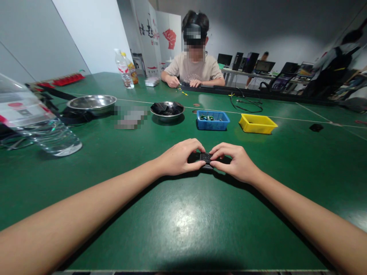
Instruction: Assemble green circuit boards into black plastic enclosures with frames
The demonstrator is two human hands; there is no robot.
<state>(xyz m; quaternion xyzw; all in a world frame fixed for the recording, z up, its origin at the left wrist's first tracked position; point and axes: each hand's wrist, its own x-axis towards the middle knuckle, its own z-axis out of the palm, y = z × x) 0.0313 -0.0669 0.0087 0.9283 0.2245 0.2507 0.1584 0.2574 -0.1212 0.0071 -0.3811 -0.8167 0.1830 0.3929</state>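
Note:
A small black rectangular plastic piece (205,157) lies low over the green table, between my two hands. My left hand (185,157) grips it from the left, thumb at the near edge and fingers at the far edge. From the right, the fingertips and thumb of my right hand (236,161) press on its other side. A dark layer or second part shows under its near edge; whether the two are joined I cannot tell. Beyond my hands stand a blue bin (212,125) with small circuit boards in it and a yellow bin (258,127).
A metal bowl (168,116) holds black pieces, and a second metal bowl (91,104) stands further left. A large water bottle (43,126) leans at the left. A black piece (316,127) and a cable (246,104) lie right. Across the green table (183,229) sits another person (196,68).

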